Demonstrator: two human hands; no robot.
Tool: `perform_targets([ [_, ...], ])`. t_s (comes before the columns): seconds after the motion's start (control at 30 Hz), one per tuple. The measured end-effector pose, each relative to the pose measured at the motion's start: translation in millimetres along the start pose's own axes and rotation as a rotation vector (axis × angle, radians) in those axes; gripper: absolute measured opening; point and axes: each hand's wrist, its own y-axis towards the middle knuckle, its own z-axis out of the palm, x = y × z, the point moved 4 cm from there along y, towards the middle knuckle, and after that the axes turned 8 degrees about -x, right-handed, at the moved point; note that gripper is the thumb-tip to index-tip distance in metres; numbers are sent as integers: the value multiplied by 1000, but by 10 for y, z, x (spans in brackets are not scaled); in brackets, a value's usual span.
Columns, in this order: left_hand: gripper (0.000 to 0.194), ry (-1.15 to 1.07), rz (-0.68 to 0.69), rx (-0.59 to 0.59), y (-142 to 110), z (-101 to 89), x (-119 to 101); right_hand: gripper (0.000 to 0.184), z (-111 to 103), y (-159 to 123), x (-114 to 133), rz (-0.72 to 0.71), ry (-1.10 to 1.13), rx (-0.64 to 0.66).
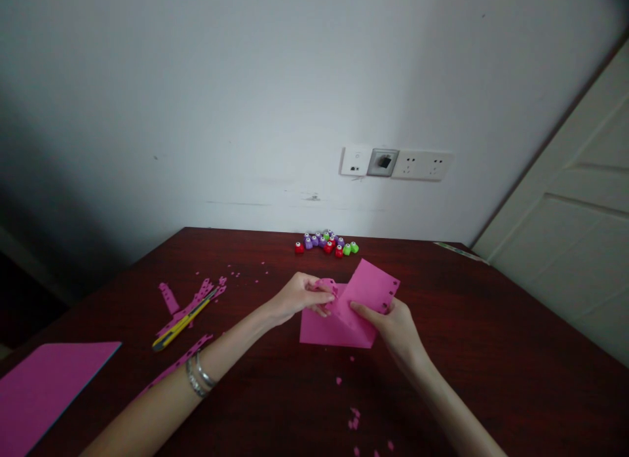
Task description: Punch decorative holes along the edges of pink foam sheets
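Note:
My left hand is closed in a pinch on a small pink object at the left edge of a pink foam sheet; what the object is I cannot make out. My right hand grips the same sheet from the right, thumb on top, lifting its far part, whose edge shows punched holes. The sheet's lower part lies on the dark red wooden table. Silver bracelets circle my left wrist.
A cluster of small red, purple and green craft punches sits near the table's far edge. Pink punched strips and a yellow utility knife lie at the left. Another pink sheet lies bottom left. Pink scraps dot the near table. Wall sockets behind.

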Motion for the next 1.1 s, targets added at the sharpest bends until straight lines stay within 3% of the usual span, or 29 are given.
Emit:
perform_targets([
  [0.9, 27, 39, 12, 44, -20, -21, -50, 31, -24, 12, 6, -74, -52, -47],
  [1.1, 27, 31, 38, 15, 9, -89, -79, 32, -112, 95, -59, -97, -20, -119],
])
